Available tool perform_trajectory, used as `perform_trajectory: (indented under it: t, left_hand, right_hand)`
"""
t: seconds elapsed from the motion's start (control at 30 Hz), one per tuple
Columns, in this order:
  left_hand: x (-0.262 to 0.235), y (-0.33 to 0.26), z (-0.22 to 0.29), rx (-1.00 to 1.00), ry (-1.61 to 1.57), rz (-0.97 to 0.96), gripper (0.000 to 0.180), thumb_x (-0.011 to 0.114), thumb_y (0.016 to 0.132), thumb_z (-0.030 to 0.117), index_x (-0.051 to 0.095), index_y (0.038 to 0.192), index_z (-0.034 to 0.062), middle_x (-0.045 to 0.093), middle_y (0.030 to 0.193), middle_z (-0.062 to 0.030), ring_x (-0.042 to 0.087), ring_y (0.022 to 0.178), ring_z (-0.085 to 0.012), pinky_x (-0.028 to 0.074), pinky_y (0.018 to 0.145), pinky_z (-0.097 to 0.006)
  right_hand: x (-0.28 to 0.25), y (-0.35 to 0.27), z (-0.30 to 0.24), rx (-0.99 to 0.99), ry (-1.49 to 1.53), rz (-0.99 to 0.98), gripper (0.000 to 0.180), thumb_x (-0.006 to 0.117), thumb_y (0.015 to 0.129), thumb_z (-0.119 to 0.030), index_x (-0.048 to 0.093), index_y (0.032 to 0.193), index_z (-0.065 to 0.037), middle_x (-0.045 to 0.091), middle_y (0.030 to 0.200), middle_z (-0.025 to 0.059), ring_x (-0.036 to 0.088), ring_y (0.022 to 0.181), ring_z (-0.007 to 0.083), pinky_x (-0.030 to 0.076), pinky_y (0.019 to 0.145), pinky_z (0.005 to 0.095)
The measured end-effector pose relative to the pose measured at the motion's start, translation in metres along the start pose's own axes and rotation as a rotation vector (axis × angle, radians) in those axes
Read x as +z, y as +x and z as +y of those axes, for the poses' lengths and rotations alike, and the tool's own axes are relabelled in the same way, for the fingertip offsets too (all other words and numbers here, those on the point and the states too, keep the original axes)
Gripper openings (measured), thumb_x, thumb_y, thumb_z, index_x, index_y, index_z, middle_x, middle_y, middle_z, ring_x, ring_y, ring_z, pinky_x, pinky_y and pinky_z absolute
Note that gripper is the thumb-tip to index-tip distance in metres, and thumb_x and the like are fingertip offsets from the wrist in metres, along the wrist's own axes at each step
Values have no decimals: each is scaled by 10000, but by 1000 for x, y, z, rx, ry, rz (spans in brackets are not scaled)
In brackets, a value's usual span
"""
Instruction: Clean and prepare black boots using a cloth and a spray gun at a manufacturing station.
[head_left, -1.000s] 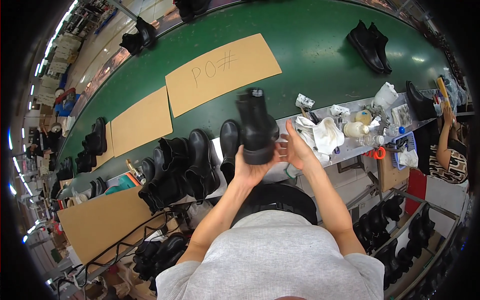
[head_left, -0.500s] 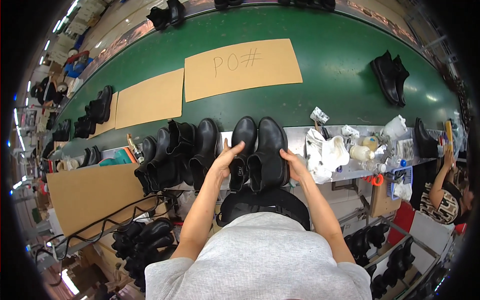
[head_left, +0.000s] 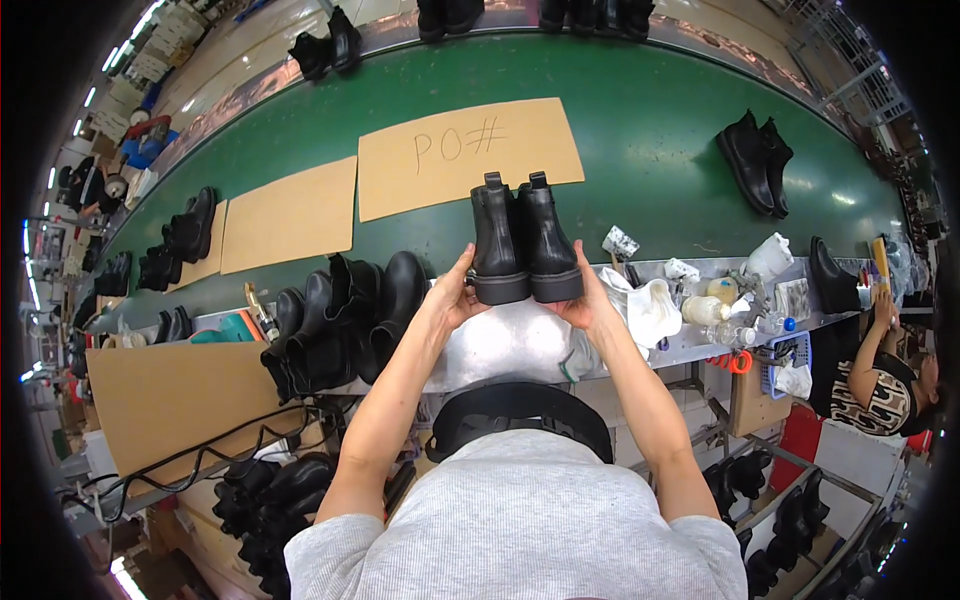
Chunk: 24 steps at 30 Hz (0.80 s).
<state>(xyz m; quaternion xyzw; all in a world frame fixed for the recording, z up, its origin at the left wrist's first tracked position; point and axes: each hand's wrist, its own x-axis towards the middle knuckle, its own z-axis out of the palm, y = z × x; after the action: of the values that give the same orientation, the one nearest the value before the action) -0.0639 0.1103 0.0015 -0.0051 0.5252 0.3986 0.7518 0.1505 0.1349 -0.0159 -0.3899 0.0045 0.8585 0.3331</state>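
Note:
A pair of black ankle boots is held side by side between my two hands, heels and pull tabs toward me. My left hand (head_left: pixel 458 291) grips the left boot (head_left: pixel 496 245) near its heel and sole. On the other side, my right hand (head_left: pixel 588 295) holds the right boot (head_left: pixel 546 243) low at the sole, thumb up along its side. The boots are raised over the bare metal ledge (head_left: pixel 500 345), with their shafts in front of the green belt (head_left: pixel 640 120). Several more black boots (head_left: pixel 345 310) stand in a row left of my left hand.
Cardboard sheets (head_left: pixel 465 150) lie on the belt, one with handwriting. White rags (head_left: pixel 648 310), bottles (head_left: pixel 708 310) and a blue basket (head_left: pixel 788 362) sit to the right. Another boot pair (head_left: pixel 755 160) rests on the belt. A co-worker (head_left: pixel 880 385) is at the far right.
My hands have lifted the pair off the ledge and turned it, so heels now face me and shafts point up. The view has shifted slightly.

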Motion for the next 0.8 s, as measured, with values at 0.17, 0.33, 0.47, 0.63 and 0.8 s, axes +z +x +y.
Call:
perform_trajectory:
  t: [0.17, 0.33, 0.47, 0.63, 0.8]
  left_hand:
    - [10, 0, 3, 79, 77, 62, 564, 642, 823, 478, 532, 1117, 10, 602, 985, -174, 650, 890, -241, 576, 758, -395]
    - [17, -9, -2, 181, 162, 171, 701, 693, 762, 523, 528, 1064, -88, 586, 975, -188, 648, 799, -256, 572, 678, -405]
    - [24, -19, -3, 243, 216, 224, 716, 700, 755, 521, 524, 1033, -115, 583, 978, -199, 644, 757, -237, 568, 627, -392]
    - [21, -12, -17, 206, -27, 104, 685, 689, 771, 497, 523, 1127, -65, 602, 1039, -181, 631, 915, -276, 521, 825, -428]
    - [-13, -5, -50, -54, -641, -190, 513, 516, 874, 362, 485, 1261, 27, 535, 1265, -167, 536, 1143, -329, 383, 1023, -482]
  right_hand:
    - [-19, 6, 2, -34, 88, -214, 638, 427, 873, -601, 540, 1163, -44, 624, 1083, 129, 634, 949, 271, 559, 793, 454]
    - [-24, 6, 10, -38, 88, -183, 694, 435, 820, -643, 498, 1228, -85, 610, 1122, 114, 629, 970, 249, 560, 805, 397]
    - [-29, 10, 17, -42, 217, -184, 628, 461, 839, -596, 517, 1196, -83, 624, 1095, 106, 625, 979, 242, 547, 823, 394]
    - [-29, 13, 23, -60, 176, -207, 667, 410, 860, -604, 479, 1271, -83, 584, 1196, 96, 572, 1086, 224, 465, 944, 393]
    - [-43, 24, 42, -105, -219, 8, 612, 361, 943, -523, 453, 1312, -44, 532, 1284, 115, 548, 1129, 205, 422, 991, 374]
